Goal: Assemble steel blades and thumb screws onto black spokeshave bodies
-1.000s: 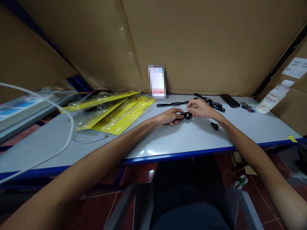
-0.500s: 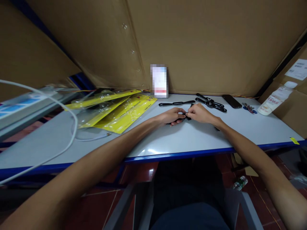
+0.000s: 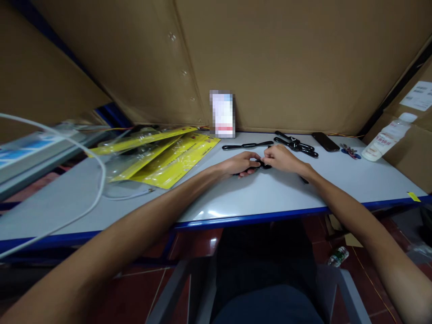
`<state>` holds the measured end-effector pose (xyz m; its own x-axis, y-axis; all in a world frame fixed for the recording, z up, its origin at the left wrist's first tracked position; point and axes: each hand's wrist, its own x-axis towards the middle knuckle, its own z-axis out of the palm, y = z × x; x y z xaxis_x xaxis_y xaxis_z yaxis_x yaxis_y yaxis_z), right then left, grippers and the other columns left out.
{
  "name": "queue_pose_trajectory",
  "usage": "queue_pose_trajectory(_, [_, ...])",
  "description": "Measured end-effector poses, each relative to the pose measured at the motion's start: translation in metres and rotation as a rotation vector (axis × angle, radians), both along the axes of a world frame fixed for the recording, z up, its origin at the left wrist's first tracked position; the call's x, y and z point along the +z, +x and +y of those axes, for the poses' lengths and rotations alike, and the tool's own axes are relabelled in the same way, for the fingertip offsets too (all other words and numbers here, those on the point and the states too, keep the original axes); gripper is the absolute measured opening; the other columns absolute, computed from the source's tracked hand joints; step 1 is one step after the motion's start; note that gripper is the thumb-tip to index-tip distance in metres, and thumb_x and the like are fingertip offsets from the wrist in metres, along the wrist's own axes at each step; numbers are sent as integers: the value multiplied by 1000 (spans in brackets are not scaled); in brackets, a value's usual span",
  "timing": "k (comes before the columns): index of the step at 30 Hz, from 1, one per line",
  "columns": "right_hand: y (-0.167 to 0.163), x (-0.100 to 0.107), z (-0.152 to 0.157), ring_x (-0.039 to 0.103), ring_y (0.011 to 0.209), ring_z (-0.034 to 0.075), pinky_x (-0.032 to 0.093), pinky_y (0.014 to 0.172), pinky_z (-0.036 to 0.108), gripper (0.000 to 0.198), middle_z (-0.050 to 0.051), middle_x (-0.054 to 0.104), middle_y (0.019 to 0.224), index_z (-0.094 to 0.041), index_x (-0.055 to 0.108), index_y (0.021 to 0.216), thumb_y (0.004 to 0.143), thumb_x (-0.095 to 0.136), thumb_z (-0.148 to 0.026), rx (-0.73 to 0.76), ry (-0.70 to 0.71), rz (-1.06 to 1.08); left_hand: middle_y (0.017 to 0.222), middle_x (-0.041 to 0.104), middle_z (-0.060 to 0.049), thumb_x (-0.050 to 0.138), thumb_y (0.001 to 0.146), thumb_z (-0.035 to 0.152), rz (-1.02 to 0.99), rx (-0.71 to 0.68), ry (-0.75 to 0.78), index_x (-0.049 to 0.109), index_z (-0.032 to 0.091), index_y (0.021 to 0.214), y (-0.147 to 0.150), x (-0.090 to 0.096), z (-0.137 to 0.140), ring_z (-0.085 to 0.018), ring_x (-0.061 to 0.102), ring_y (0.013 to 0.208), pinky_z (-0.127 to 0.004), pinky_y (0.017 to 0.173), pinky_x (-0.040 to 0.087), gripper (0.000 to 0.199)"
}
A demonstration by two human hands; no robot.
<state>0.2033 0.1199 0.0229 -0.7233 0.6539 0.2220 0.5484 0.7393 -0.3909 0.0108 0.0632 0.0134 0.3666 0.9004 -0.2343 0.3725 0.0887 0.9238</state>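
Observation:
Between my two hands is a black spokeshave (image 3: 266, 166), just above or on the tabletop. My left hand (image 3: 240, 164) is closed around its left handle, the thumb and index finger near the middle. Fingers bent, my right hand (image 3: 281, 159) pinches at the middle part from the other side; what exactly its fingertips grip is hidden. A dark handle end (image 3: 304, 180) shows below my right wrist. Behind my hands lies another black spokeshave (image 3: 247, 145). More black spokeshaves (image 3: 297, 145) lie in a pile to the right.
Yellow-backed clear blister packs (image 3: 182, 159) lie at left, near a white cable (image 3: 103, 173). A blurred-out lit screen (image 3: 222, 114) leans on the cardboard wall. To the right are a black phone (image 3: 326, 141), keys (image 3: 350, 151) and a white bottle (image 3: 386, 138).
My right fingers have shifted slightly at the spokeshave's middle, showing a bit more of its black body. The camera view has moved slightly; everything else stays in place.

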Motion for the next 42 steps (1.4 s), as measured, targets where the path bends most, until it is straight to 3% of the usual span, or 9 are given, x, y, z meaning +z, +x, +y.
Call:
queue_pose_trajectory(4, [-2, -2, 1, 31, 53, 10, 19, 57, 30, 35, -5, 35, 50, -18, 48, 51, 85, 53, -22, -41, -37, 5, 58, 45, 6, 58, 95, 22, -16, 1, -13, 58, 16, 113, -2, -2, 2, -7, 32, 39, -26, 43, 16, 20])
queue_pose_trajectory(9, [15, 13, 8, 36, 52, 10, 24, 57, 26, 20, -9, 44, 53, -17, 66, 86, 85, 65, -37, 121, -182, 75, 59, 45, 6, 55, 95, 20, 2, -14, -12, 56, 15, 116, -1, 0, 1, -7, 33, 40, -24, 42, 18, 21])
queue_pose_trajectory(12, [18, 16, 8, 44, 55, 11, 28, 59, 26, 20, -7, 50, 56, -18, 66, 84, 83, 69, -37, 167, -238, 30, 58, 44, 7, 53, 96, 20, 21, -18, -7, 55, 15, 116, 1, 3, -1, -8, 32, 40, -23, 41, 19, 21])
queue_pose_trajectory(21, [12, 10, 5, 47, 62, 13, 30, 62, 27, 21, -4, 55, 63, -19, 61, 86, 86, 72, -37, 114, -67, 12, 60, 43, 6, 52, 96, 21, 2, -6, -2, 56, 15, 109, 1, 3, -2, -7, 32, 42, -24, 42, 19, 15])
queue_pose_trajectory(28, [3, 0, 1, 36, 56, 11, 23, 58, 29, 39, -5, 45, 56, -19, 49, 60, 91, 64, -37, 41, 18, 11, 58, 44, 6, 53, 94, 19, 29, -15, 22, 56, 18, 98, 1, 5, -4, -6, 32, 39, -23, 41, 19, 5])
queue_pose_trajectory(32, [7, 4, 1, 35, 49, 10, 24, 54, 28, 43, -5, 41, 47, -18, 54, 55, 94, 56, -37, 136, -226, 10, 58, 43, 7, 52, 95, 20, 41, -85, 42, 58, 17, 98, 0, 6, -4, -6, 32, 39, -22, 40, 21, 7])
queue_pose_trajectory(35, [15, 16, 1, 41, 47, 10, 27, 52, 26, 33, -6, 48, 47, -17, 63, 67, 89, 61, -42, 211, -382, 59, 58, 44, 7, 53, 95, 20, 38, -130, 48, 57, 17, 102, -2, 6, -5, -7, 33, 39, -22, 40, 21, 9])
queue_pose_trajectory(39, [20, 25, 0, 48, 50, 10, 31, 53, 24, 21, -6, 59, 56, -18, 65, 88, 79, 73, -35, 230, -389, 40, 59, 45, 8, 54, 94, 20, 55, -147, 29, 56, 16, 113, -3, 8, -4, -8, 33, 40, -21, 40, 21, 20])
queue_pose_trajectory(42, [15, 20, -4, 49, 52, 10, 31, 54, 24, 17, -4, 60, 55, -17, 61, 71, 81, 67, -29, 209, -281, -9, 59, 45, 8, 54, 94, 20, 62, -151, 26, 58, 15, 113, -3, 9, -5, -8, 33, 40, -22, 40, 21, 20])
